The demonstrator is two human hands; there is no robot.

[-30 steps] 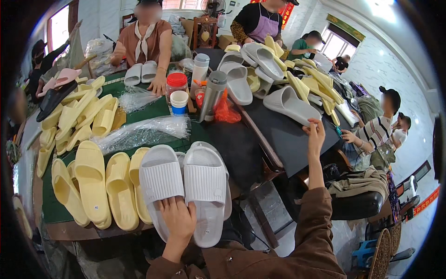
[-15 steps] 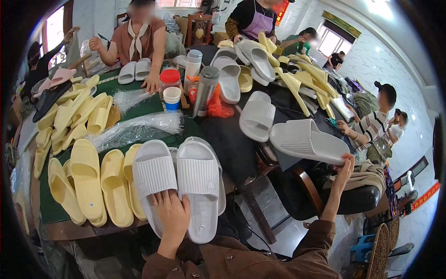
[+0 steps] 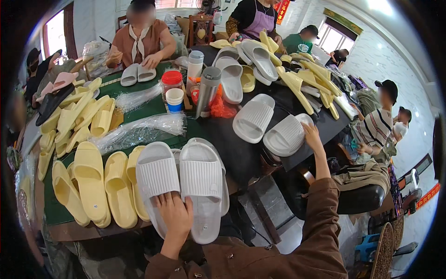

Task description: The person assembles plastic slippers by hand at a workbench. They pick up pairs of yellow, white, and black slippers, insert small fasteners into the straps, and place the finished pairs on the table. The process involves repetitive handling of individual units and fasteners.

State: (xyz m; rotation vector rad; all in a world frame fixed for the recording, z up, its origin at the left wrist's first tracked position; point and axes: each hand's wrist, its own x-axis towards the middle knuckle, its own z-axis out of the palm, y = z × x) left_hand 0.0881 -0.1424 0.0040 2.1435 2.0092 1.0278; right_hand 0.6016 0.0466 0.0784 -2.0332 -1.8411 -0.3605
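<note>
A black tabletop [image 3: 218,149] is spread across mid-frame. At lower centre, a smooth grey slipper [image 3: 158,179], ribbed across its top, is entered by the left hand [image 3: 177,216], how tightly cannot be told; right of centre, a matching slipper [image 3: 284,137] is pinched at its end by the right hand [image 3: 313,136].

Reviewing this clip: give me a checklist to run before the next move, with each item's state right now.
1. Right hand on the rightmost grey slipper: ok, fingers at its toe end.
2. That slipper resting fully on the black tabletop: cannot tell.
3. It lines up with the neighbouring grey slipper: not ok, they sit at different angles.
4. Left hand on the front left grey slipper: ok, fingers at its strap opening.
5. Steel tumbler clear of both hands: ok, apart and upright.
</note>
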